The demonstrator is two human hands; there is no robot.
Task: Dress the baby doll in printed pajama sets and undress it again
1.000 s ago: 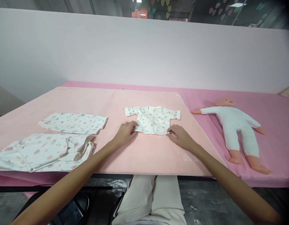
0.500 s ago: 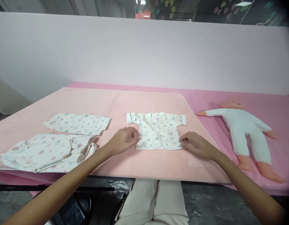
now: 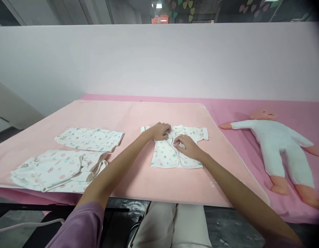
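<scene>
Left hand (image 3: 158, 132) and right hand (image 3: 188, 147) moved inward over the shirt (image 3: 163, 156), fingers curled (whether pinching, cannot tell)

Nothing readable — the pale lettering (image 3: 213, 184) on the peach sheet (image 3: 138, 186) is too faint.

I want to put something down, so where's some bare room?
Peach cloth shows bare behind the shirt, and between shirt and near edge. Crowded: the shirt, with left grip and right grip at it; left, with clothes; right, with the doll.
</scene>
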